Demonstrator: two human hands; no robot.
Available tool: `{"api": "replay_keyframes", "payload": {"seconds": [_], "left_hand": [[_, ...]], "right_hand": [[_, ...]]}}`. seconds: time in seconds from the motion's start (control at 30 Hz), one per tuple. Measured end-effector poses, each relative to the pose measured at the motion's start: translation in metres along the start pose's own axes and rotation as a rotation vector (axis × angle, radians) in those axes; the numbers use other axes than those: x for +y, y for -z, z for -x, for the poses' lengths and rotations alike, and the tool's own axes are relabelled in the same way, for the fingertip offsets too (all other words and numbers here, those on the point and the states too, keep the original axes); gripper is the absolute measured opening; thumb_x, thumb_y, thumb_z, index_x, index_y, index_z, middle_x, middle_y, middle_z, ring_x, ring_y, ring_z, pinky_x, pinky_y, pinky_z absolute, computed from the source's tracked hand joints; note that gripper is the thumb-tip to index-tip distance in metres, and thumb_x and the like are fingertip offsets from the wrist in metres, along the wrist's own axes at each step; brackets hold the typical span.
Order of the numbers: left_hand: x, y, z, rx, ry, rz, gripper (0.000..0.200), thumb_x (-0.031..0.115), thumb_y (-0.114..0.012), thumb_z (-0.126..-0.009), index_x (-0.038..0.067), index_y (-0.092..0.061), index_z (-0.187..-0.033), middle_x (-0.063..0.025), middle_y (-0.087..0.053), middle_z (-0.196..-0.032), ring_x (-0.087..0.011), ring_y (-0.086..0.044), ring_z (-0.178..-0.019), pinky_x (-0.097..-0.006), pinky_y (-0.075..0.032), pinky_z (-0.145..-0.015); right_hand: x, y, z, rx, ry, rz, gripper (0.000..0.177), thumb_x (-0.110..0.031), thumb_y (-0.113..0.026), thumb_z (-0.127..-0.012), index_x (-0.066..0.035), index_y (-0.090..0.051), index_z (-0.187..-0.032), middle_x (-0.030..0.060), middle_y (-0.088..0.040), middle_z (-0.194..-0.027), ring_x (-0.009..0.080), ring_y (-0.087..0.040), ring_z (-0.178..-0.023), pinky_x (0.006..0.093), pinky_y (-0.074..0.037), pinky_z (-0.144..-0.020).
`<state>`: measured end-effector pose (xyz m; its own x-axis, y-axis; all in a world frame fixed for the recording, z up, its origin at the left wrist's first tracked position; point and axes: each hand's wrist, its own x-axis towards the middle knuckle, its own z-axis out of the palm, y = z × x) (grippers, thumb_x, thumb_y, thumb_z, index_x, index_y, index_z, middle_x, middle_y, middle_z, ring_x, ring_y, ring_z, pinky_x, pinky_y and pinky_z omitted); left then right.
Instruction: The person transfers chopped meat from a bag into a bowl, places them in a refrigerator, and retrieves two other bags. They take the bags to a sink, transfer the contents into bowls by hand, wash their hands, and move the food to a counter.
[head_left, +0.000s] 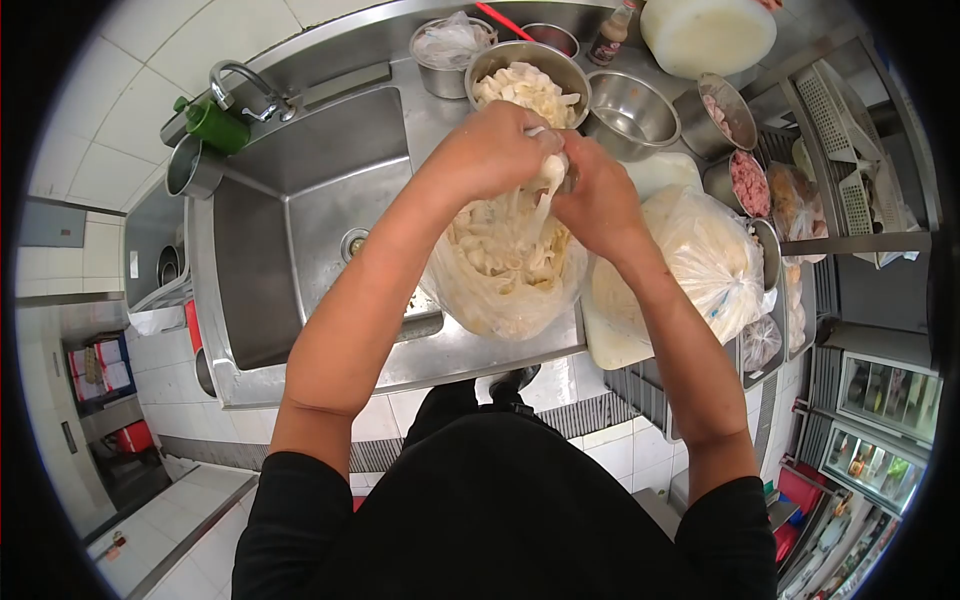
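One piece, pale, limp, stringy. My left hand and right hand pinch it over one open bag. Beyond bag: one heaped bowl.

Two bare hands, one faucet, one green bottle, one brown bottle

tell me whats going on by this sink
A person is handling a pale, stringy piece with both hands, left hand and right hand close together. They are above an open plastic bag holding more pale pieces. Just beyond the hands, a metal bowl also holds a heap of pale pieces. The sink is to the person's left. I can't tell exactly what the food is.
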<state>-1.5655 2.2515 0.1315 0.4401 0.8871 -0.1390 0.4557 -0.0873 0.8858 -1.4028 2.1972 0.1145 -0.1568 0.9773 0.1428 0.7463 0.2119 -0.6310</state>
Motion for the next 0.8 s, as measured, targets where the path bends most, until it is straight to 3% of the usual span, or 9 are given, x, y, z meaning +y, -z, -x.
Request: {"api": "replay_keyframes", "payload": {"seconds": [0.3,0.37,0.43,0.5,0.57,0.67,0.73,0.77,0.8], "left_hand": [[0.07,0.046,-0.019,-0.023,-0.082,0.028,0.031,0.024,-0.055,-0.086,0.003,-0.071,-0.103,-0.0072,-0.069,-0.082,-0.0158,-0.065,-0.08,-0.0312,-0.052,-0.072],[0.094,0.062,-0.023,-0.008,-0.112,-0.014,0.025,0.025,-0.06,-0.084,0.003,-0.071,-0.086,-0.0091,-0.067,-0.075,-0.0168,-0.062,-0.068,-0.031,-0.05,-0.063],[0.097,0.068,-0.04,-0.003,-0.134,-0.037,0.025,0.025,-0.062,-0.082,0.002,-0.071,-0.078,-0.01,-0.066,-0.072,-0.0173,-0.06,-0.062,-0.0309,-0.049,-0.058],[0.083,0.072,-0.077,-0.079,-0.174,0.14,0.026,0.025,-0.062,-0.081,0.0,-0.072,-0.082,-0.0098,-0.066,-0.072,-0.0167,-0.061,-0.062,-0.0296,-0.048,-0.058],[0.062,0.077,-0.117,-0.106,-0.112,0.067,0.028,0.023,-0.058,-0.083,-0.001,-0.07,-0.092,-0.0101,-0.067,-0.078,-0.0168,-0.061,-0.064,-0.0299,-0.049,-0.058],[-0.014,0.07,-0.173,-0.155,0.021,0.121,0.031,0.026,-0.061,-0.081,0.0,-0.069,-0.095,-0.0122,-0.068,-0.086,-0.0192,-0.065,-0.079,-0.0327,-0.052,-0.071],[-0.072,0.068,-0.188,0.026,-0.536,-0.671,0.033,0.02,-0.056,-0.086,0.004,-0.069,-0.11,-0.008,-0.068,-0.089,-0.0161,-0.063,-0.082,-0.0314,-0.051,-0.072],[-0.072,0.061,-0.179,0.02,-0.537,-0.668,0.033,0.02,-0.056,-0.086,0.004,-0.069,-0.11,-0.008,-0.068,-0.089,-0.0161,-0.063,-0.082,-0.0314,-0.051,-0.072],[-0.071,0.051,-0.158,-0.007,-0.238,-0.397,0.033,0.019,-0.056,-0.086,0.003,-0.067,-0.113,-0.0081,-0.067,-0.09,-0.0153,-0.062,-0.081,-0.0313,-0.051,-0.071]], "right_hand": [[-0.023,0.054,-0.047,0.08,0.083,-0.116,0.049,-0.02,-0.069,-0.07,-0.008,-0.057,-0.116,0.0188,-0.067,-0.1,0.0383,-0.063,-0.096,0.0419,-0.049,-0.083],[-0.023,0.066,-0.067,0.109,0.134,-0.007,0.054,-0.022,-0.071,-0.073,-0.007,-0.055,-0.123,0.0117,-0.067,-0.103,0.0226,-0.065,-0.092,0.0336,-0.049,-0.081],[-0.027,0.072,-0.083,0.113,0.095,-0.075,0.054,-0.02,-0.069,-0.074,-0.006,-0.054,-0.124,0.0122,-0.067,-0.102,0.0208,-0.065,-0.09,0.0332,-0.05,-0.08],[-0.017,0.072,-0.11,0.073,0.07,-0.123,0.054,-0.019,-0.068,-0.074,-0.005,-0.054,-0.125,0.0118,-0.067,-0.103,0.0191,-0.065,-0.089,0.0325,-0.051,-0.078],[0.003,0.061,-0.132,0.053,0.089,-0.211,0.054,-0.015,-0.065,-0.075,-0.005,-0.053,-0.127,0.0118,-0.067,-0.103,0.0186,-0.065,-0.089,0.0322,-0.052,-0.077],[0.054,0.033,-0.161,-0.195,0.018,-0.28,0.055,-0.012,-0.063,-0.077,-0.005,-0.051,-0.13,0.0119,-0.067,-0.104,0.0184,-0.065,-0.09,0.0314,-0.052,-0.076],[0.083,0.017,-0.167,-0.087,0.12,0.036,0.049,-0.01,-0.062,-0.079,-0.004,-0.056,-0.127,0.0124,-0.067,-0.102,0.0164,-0.064,-0.09,0.0302,-0.053,-0.073],[0.084,0.017,-0.164,-0.088,0.113,0.036,0.049,-0.01,-0.062,-0.079,-0.004,-0.056,-0.127,0.0124,-0.067,-0.102,0.0164,-0.064,-0.09,0.0302,-0.053,-0.073],[0.082,0.018,-0.155,-0.025,0.062,0.082,0.044,-0.011,-0.063,-0.079,-0.004,-0.06,-0.122,0.0112,-0.068,-0.098,0.0153,-0.064,-0.087,0.0293,-0.052,-0.071]]}}
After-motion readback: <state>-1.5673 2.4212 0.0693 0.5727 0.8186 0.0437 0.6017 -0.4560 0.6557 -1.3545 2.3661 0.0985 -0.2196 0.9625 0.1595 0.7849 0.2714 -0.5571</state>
